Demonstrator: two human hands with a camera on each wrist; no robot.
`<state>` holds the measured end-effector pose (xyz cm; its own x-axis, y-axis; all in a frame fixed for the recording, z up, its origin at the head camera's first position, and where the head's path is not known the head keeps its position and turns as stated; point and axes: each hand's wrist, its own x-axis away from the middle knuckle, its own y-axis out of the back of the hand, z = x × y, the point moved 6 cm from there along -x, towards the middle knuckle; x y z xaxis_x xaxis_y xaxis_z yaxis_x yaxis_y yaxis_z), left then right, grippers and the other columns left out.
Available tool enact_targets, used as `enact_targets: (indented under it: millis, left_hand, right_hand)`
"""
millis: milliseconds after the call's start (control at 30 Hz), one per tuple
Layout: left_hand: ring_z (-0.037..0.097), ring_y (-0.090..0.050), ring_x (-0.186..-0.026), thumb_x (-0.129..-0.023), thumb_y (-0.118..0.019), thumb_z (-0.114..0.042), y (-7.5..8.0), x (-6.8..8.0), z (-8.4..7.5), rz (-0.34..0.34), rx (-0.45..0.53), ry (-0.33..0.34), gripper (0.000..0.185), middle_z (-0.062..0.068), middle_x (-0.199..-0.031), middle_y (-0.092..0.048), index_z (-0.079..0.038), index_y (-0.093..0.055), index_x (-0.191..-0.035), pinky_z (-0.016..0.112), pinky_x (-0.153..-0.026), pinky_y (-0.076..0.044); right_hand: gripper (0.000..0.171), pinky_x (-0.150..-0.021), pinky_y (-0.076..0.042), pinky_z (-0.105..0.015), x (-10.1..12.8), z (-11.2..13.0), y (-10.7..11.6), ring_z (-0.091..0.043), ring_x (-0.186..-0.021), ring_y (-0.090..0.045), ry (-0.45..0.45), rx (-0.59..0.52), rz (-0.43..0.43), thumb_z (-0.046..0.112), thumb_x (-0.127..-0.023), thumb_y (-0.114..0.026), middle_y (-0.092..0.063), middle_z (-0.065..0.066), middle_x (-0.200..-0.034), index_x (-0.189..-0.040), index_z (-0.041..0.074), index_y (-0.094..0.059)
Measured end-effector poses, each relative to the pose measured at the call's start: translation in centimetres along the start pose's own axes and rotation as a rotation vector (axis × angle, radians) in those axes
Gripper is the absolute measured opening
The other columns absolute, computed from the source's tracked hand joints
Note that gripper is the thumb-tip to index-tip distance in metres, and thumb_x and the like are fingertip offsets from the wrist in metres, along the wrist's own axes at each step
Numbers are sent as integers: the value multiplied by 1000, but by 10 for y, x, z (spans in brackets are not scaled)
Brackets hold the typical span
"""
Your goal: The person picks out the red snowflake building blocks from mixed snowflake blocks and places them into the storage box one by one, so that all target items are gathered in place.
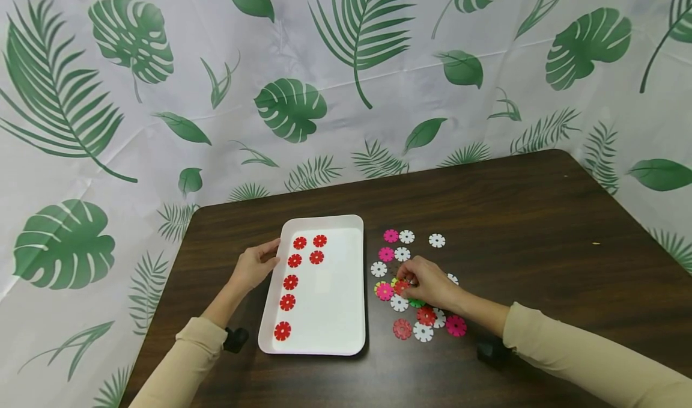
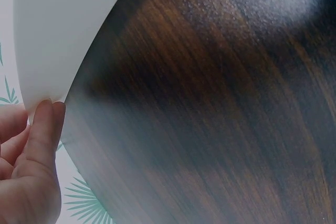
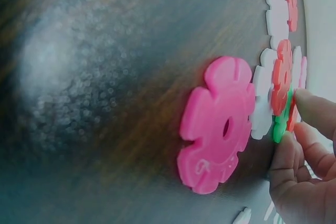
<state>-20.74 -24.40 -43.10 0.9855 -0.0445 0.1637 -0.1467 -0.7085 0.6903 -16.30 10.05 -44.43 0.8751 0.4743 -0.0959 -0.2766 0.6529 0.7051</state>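
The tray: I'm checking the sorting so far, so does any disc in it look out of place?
Nothing stands out. The white tray holds only red discs, in two loose columns along its left side. The pink, white and green ones lie on the table.

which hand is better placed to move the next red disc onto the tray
Right. The right hand is already among the loose discs, fingers pinching a red disc. The left hand only rests on the white tray's left rim.
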Motion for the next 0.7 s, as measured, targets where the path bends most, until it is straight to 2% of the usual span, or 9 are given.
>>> enact_targets:
  millis: [533,700]
  left_hand:
    - [34,-58,-110,-92,-57,-6,0,0,1,-1,-4,3,48,21,-134,-52,-3,-46,-138,42,-90,-51]
    - [34,-59,-109,-92,-57,-5,-1,0,1,-4,5,1,47,22,-133,-53,-2,-46,-138,41,-90,-52]
  right_hand:
    - [22,-58,-43,-20,0,2,1,-12,-72,-47,-5,33,12,5,-69,-80,-53,-2,-78,-84,6,-63]
    - [23,-58,-43,-21,2,4,2,-11,-71,-47,31,13,-18,4,-68,-79,-52,-1,-77,-82,6,-61]
